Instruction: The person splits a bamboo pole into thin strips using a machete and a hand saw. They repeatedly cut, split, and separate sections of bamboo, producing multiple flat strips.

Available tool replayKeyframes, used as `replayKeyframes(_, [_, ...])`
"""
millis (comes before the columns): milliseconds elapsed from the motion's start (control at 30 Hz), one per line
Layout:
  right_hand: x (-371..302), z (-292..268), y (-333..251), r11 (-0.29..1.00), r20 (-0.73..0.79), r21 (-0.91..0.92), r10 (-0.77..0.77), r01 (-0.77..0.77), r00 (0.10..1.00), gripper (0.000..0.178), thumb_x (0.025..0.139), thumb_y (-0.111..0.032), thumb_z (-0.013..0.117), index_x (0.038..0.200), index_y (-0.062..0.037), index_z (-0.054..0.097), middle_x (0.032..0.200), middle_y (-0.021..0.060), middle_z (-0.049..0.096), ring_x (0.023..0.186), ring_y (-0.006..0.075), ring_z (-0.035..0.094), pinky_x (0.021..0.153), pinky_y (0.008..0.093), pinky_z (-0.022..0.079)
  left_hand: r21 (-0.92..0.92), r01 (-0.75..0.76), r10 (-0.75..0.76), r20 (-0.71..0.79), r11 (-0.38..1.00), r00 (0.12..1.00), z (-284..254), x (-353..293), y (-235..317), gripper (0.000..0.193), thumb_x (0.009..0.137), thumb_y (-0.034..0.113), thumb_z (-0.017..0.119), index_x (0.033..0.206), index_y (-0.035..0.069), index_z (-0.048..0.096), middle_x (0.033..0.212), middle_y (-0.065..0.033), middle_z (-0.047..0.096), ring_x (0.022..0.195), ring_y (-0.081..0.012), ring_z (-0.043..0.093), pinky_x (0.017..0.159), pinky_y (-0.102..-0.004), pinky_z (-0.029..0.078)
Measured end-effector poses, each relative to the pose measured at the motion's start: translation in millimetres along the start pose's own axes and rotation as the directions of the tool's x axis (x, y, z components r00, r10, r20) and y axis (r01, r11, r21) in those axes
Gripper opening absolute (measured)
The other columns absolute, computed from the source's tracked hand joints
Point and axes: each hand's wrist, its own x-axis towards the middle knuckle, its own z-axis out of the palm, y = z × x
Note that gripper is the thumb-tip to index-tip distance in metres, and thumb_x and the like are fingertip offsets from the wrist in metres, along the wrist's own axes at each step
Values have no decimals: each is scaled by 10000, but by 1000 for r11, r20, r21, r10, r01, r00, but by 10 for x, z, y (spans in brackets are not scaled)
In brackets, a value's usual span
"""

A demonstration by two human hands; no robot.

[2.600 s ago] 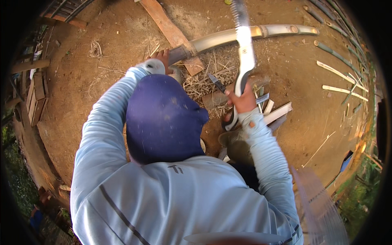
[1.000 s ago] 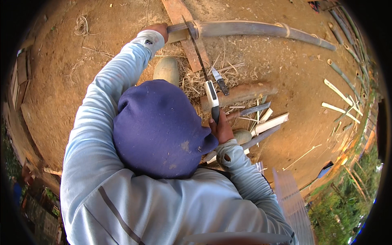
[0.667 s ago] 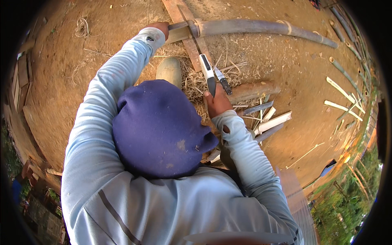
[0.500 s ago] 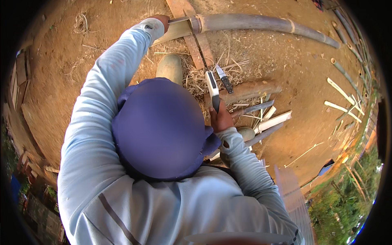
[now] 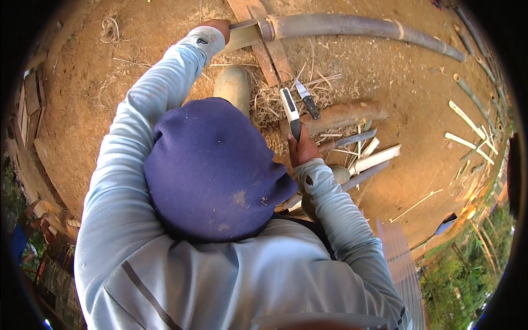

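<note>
My left hand (image 5: 216, 28), at the far side, is closed around the near-left end of a thick bamboo pole (image 5: 338, 25); its fingers are partly hidden by the sleeve and wrist. In my right hand (image 5: 303, 148) is the white and black handle of a handsaw (image 5: 290, 107). Its thin dark blade runs up and away to the pole and crosses it beside a joint, just right of my left hand. A wooden plank (image 5: 273, 58) lies beneath the pole there. An open knife with a black handle (image 5: 310, 104) rests on shavings beside the saw handle.
A blue cloth cap (image 5: 212, 170) hides the middle. A boot (image 5: 232, 88) stands near the shavings (image 5: 264, 102). Right of my right hand lie a short log (image 5: 344, 116), a long blade (image 5: 355, 138) and split bamboo (image 5: 377, 159). More bamboo poles (image 5: 474, 99) line the right side.
The view has shifted slightly, and the blue cap has tilted. The saw handle has moved little against the ground, its blade still across the bamboo. Both hands keep their hold.
</note>
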Motion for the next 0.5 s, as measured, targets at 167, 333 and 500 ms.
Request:
replayKeyframes(167, [-161,77,17,983,-82,127,-121,130,989,428,981,-276,557,1342,-89,424,963,308,657,910,519,622,763,555,500,-56,7,-2,86,998,996,-3,-126,39,359,943,171,476,1263,144,637,1179,-195,683,1102,-391,652,957,-476,520])
replayKeyframes(333, [-386,-67,330,998,-80,-11,-60,59,995,437,968,-252,577,1354,-104,434,978,310,650,903,519,625,753,568,498,-52,37,-33,71,998,997,14,-564,301,369,941,157,473,1274,153,630,1194,-183,681,1096,-389,656,954,-476,519])
replayKeyframes(500, [-354,74,486,973,-65,-81,-220,214,973,449,975,-269,570,1369,-111,424,940,311,657,847,513,639,732,572,497,-59,36,-30,101,998,994,167,-636,-23,357,943,192,501,1274,148,626,1184,-179,684,1087,-388,657,943,-475,518])
